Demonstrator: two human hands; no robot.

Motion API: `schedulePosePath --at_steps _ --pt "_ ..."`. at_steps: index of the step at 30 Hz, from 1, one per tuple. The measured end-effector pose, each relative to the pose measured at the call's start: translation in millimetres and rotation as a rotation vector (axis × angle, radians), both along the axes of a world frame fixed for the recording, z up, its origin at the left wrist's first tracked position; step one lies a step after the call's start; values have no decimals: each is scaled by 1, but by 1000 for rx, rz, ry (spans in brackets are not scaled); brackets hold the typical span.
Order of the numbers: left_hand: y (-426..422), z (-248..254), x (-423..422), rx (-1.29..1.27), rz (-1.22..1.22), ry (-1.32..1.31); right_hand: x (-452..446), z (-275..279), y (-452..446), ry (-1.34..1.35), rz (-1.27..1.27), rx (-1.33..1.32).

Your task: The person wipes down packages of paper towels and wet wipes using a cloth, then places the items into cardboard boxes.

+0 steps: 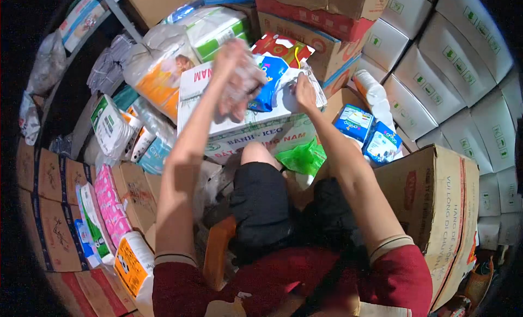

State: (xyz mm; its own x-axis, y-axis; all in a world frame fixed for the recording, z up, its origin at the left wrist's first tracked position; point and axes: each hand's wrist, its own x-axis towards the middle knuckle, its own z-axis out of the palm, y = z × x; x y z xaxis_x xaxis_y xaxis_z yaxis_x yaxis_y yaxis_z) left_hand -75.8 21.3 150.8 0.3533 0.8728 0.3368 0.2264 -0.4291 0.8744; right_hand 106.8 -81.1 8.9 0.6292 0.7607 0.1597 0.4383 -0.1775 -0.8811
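The bag (pixel 242 91), blurred, was clasped in the left hand (pixel 232 53) over the white carton (pixel 245 133); the right hand's (pixel 306 92) grip could not be made out. Between them, a blue pack (pixel 273 77) was partly overlapped by the bag. Two small packs (pixel 383 144) were seen to the right, a green bag (pixel 300 157) just below the carton.
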Motion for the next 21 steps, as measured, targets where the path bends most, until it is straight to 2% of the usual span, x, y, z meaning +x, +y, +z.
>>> schedulePosePath --at_steps 1,2,3,4,6,7,8,11,13,16,20,21 --pt "37 -39 17 429 -235 352 -2 0 2 -8 -71 -7" --pt "-10 -32 27 457 -105 677 0 0 5 -16 -142 -12" --pt "-1 -101 46 643 102 700 3 -5 7 8 -132 -12" --pt "-25 -83 47 537 -156 817 4 -5 7 13 -142 -31" --pt "-32 -100 58 740 -1 764 -4 8 2 19 -159 -76" --pt "-26 -104 63 729 3 782 -9 17 -5 26 -140 -9" --pt "-21 -103 65 714 6 803 -14 22 -7 -15 -170 -64" --pt "-9 -99 62 614 -46 800 -19 12 -2 -199 -195 -73" --pt "5 -99 57 575 -78 757 -16 7 0 -216 -158 -49" --pt "30 -104 51 730 -83 633 -15 3 0 -222 -128 -30" --pt "48 -82 32 392 -186 321 -18 6 2 -253 -128 -95" --pt "56 -93 25 387 -58 245 -19 5 2 -269 -134 -136"
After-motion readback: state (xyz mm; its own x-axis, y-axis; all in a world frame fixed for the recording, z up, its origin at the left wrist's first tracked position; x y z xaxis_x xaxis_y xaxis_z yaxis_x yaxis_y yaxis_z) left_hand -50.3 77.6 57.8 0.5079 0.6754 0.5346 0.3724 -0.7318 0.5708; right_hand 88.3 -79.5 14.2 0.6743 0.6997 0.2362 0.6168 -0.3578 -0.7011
